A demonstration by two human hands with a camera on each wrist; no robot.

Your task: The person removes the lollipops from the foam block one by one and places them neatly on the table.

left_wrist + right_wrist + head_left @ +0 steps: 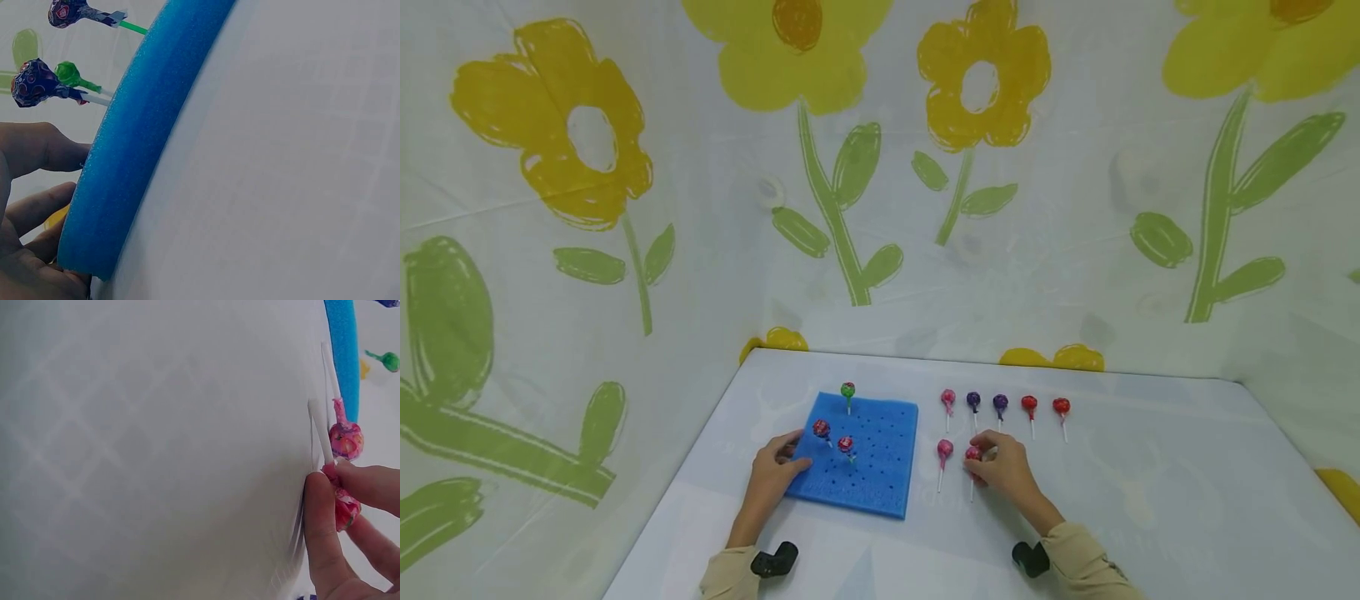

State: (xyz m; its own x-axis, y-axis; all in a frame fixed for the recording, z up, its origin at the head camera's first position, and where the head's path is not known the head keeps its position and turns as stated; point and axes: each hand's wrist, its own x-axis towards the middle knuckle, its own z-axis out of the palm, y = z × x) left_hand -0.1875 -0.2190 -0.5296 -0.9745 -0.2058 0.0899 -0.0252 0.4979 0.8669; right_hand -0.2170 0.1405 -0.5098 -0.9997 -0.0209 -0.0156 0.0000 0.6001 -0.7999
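Observation:
A blue foam board (872,487) dotted with small holes lies on the table, three lollipops standing in it: a green one (847,389) at the back and two dark red-and-blue wrapped ones (34,83) nearer the left. My left hand (773,473) grips the board's left edge, thumb on its top and fingers along the side. To the right of the board, my right hand (1006,467) pinches a pink lollipop (347,509) between thumb and index finger, just where wrapper meets stick. Beside it lies another pink lollipop (944,450), its white stick towards me.
Behind the right hand lies a row of lollipops: one pink (948,397), two purple, such as this purple lollipop (973,401), and two red, with a red lollipop (1061,407) at the right end. Flower-patterned cloth (880,200) rises behind the white table (1172,483).

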